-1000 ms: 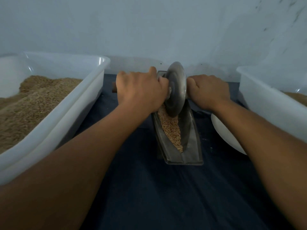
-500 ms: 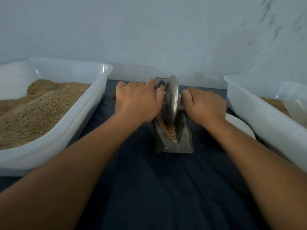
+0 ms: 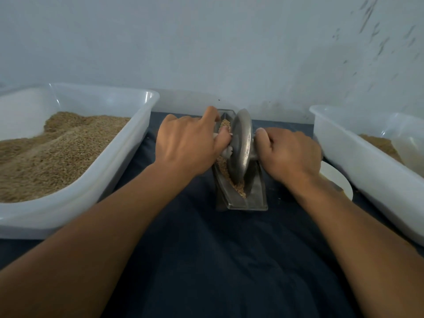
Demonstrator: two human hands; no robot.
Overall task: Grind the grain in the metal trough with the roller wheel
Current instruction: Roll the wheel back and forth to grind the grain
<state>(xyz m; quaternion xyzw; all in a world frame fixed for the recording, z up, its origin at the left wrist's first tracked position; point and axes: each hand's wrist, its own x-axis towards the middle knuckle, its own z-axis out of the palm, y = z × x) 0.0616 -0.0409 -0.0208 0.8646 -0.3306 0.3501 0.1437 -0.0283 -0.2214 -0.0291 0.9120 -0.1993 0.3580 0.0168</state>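
While the roller wheel (image 3: pixel 240 148) stands upright on its edge in the metal trough (image 3: pixel 254 193), a person works it from both sides, the grinding plainly under way but, by the look of the grain (image 3: pixel 238 186), far from finished. The left hand (image 3: pixel 188 148) curls over the axle handle on its side, its grip loosely closed, with one finger lifted toward the far end of the trough; the right hand (image 3: pixel 290 153) is a tight fist around the opposite handle. The trough lies lengthwise on the dark cloth (image 3: pixel 218 260) covering the desk, between two white plastic tubs.

Kernels in the near end of the trough still look whole and pale, which suggests many more passes are needed. More grain shows beyond the wheel at the far end. The left tub (image 3: pixel 128 157) is heaped with brown grain; the right tub (image 3: pixel 358 161) holds a smaller brown heap, though whether that is ground or raw cannot be judged.

Both handles are almost wholly hidden under the hands, and the wheel masks the middle of the trough, so how finely the grain beneath it is crushed cannot be seen. A white dish (image 3: pixel 339 184) is partly covered by the right wrist, and the right tub is cut off by the frame edge.
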